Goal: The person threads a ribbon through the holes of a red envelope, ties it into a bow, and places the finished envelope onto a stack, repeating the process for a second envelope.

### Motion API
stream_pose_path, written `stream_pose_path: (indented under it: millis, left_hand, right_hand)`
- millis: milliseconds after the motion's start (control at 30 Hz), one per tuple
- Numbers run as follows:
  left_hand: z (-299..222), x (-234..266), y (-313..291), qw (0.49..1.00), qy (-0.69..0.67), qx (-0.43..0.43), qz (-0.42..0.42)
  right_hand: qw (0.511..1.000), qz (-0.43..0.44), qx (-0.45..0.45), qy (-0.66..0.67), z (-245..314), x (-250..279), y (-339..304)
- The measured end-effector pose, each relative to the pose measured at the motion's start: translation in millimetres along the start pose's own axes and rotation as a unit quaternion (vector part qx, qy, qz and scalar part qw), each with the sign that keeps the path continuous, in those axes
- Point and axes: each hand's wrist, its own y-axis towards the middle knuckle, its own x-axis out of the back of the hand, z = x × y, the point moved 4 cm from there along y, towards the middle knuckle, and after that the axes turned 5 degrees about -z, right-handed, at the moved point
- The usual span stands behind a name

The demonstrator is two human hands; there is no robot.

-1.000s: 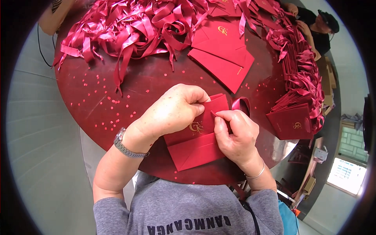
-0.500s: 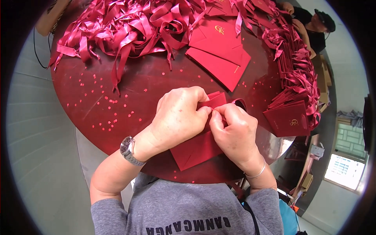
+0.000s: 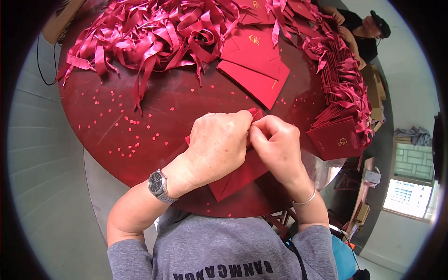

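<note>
A small red paper gift bag (image 3: pixel 240 181) lies at the table's near edge, partly covered by both hands. My left hand (image 3: pixel 217 144) is closed on its upper part, fingers curled out of sight beneath the knuckles. Against those fingers, at the bag's top edge, my right hand (image 3: pixel 277 144) makes a pinch with thumb and forefinger. What sits in that pinch is too small and hidden to make out. Just beyond lie several flat red bags (image 3: pixel 256 84), overlapping one another.
A large heap of red satin ribbons (image 3: pixel 154 37) covers the far left of the dark red round table (image 3: pixel 93 126). Bags with ribbons stand in a row (image 3: pixel 338 137) along the right. Small red paper dots (image 3: pixel 130 147) are scattered about. Another person (image 3: pixel 364 35) is at the far right.
My left hand has rolled over, covering more of the bag, and its thumb is now hidden. The ribbon loop formerly visible behind my right hand no longer shows. The view has shifted slightly.
</note>
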Motion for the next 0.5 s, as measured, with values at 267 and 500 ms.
stream_pose_path:
  millis: [267,500]
  left_hand:
    - [7.2,1.0,6.1,0.986,-0.128,0.052,0.097]
    - [31.4,-13.2,2.7,0.935,-0.237,0.18,0.195]
  right_hand:
    - [0.987,-0.082,0.094,-0.099,-6.8,3.6,-14.6]
    - [0.916,-0.122,0.366,-0.109,-7.2,1.2,-64.3]
